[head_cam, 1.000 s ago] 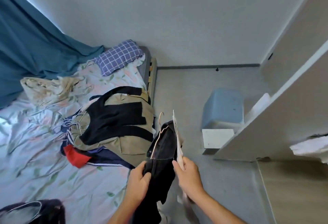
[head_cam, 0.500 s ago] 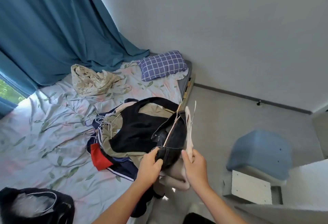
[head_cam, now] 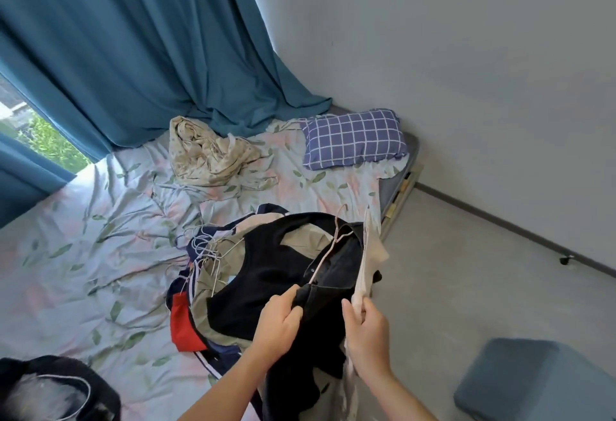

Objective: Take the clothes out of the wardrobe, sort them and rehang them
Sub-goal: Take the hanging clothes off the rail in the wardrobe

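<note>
Head view: a bed [head_cam: 100, 220] seen from above, beside a grey floor [head_cam: 466, 287].
Curtain [head_cam: 116, 37]: teal, at far left.
Clothes pile [head_cam: 240, 280]: on the bed with wire hangers [head_cam: 203, 247].
Left hand [head_cam: 278, 324]: grips a black garment [head_cam: 336, 274] on a hanger.
Right hand [head_cam: 368, 330]: pinches a white garment [head_cam: 365, 270].
Stool [head_cam: 533, 384]: blue, lower right.

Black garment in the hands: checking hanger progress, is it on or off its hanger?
On. A pale wire hanger runs through the black garment, which the left hand grips.
</note>
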